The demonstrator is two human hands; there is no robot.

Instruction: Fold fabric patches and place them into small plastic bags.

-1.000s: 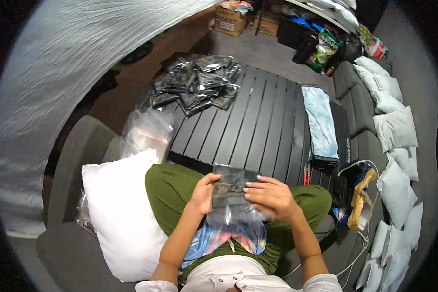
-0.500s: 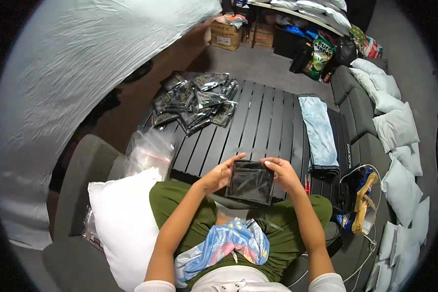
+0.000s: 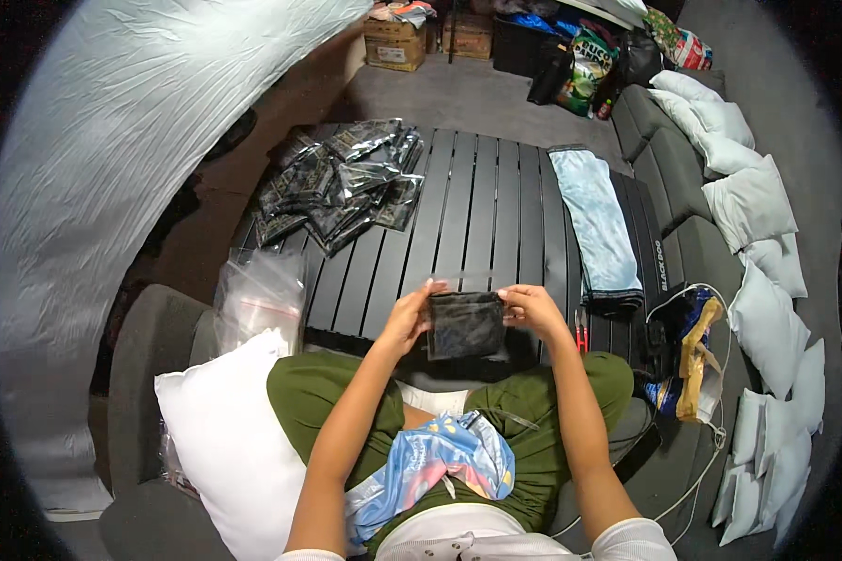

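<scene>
Between my two hands, above the near edge of the black slatted table, hangs a flat dark item in a clear plastic bag. My left hand pinches its upper left corner, and my right hand pinches the upper right one. A strip of clear plastic stands up along the top between the hands. Just what the dark contents are, I cannot make out. A pile of similar black packets in clear plastic lies at the table's far left.
Empty clear bags lie at the table's near left, beside a white pillow. Folded light-blue cloth and red-handled scissors are on the right. A colourful cloth rests on my lap. White pillows line the sofa.
The bagged item has risen slightly and tipped, so its clear upper strip now shows. My hands have shifted a little upward with it. The whole view has swung slightly.
</scene>
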